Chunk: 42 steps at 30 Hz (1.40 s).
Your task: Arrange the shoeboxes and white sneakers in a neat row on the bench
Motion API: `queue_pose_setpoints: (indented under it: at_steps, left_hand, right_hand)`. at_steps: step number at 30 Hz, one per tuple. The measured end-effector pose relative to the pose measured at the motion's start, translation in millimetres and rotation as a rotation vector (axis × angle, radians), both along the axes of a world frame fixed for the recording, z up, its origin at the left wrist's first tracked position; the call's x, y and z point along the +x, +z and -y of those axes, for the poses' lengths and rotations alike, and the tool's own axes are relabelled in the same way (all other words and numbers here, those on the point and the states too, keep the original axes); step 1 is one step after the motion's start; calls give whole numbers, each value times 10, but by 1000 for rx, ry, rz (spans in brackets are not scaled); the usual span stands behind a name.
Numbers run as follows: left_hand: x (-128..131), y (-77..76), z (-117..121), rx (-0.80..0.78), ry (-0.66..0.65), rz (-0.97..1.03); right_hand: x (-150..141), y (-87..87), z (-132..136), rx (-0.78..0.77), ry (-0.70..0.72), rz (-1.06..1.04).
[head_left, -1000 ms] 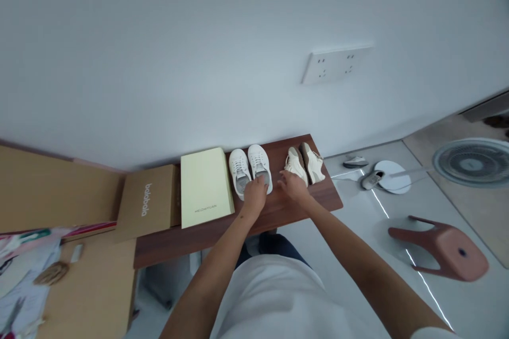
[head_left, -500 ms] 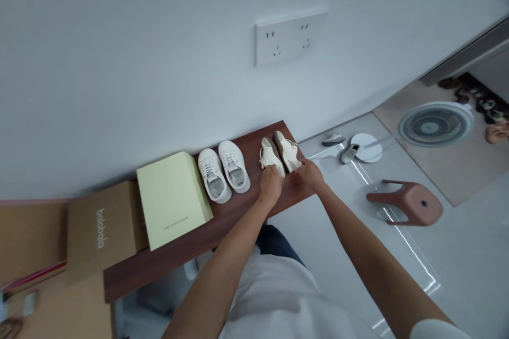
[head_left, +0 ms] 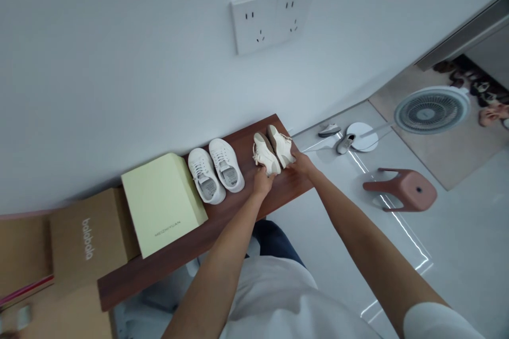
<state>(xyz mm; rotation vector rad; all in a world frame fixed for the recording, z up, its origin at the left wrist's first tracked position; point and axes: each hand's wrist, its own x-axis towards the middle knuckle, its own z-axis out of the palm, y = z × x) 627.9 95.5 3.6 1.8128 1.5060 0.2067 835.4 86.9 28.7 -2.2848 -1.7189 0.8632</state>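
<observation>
Shoes [head_left: 270, 154], cream, near ends gripped by left hand [head_left: 262, 183] and right hand [head_left: 303, 164], MEIZHIYUAN box [head_left: 163, 204], balabala carton [head_left: 91, 243]

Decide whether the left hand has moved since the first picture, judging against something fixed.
Yes: the left hand moved right along the shelf, from the white shoes to a cream shoe nearer the shelf's right end.

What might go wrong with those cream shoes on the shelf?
First, the cream shoes are near the right end of the shelf, so a slip of the right hand might send one to the floor. Second, the left hand is also near the white shoes and might nudge them askew.
</observation>
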Motion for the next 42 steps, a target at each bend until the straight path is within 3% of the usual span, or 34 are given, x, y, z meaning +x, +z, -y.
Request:
queue_pose_setpoints:
  at_steps: [7,13,18,27,42]
  left_hand:
    - [-122,224,-181,153,-99,-8]
    - [-163,533,-365,186,-254,-278]
    - [-88,677,-411,152,-279,-441]
    - [43,598,-414,69,-295,-473]
    - [180,379,-401,54,-271,-418]
  right_hand:
    - [17,302,-122,23,152,98]
    - [-96,502,-231,57,368,303]
    - [-252,530,-372,76,469,440]
    - [-424,361,-484,85,475,479]
    - [-432,122,-505,25,447,410]
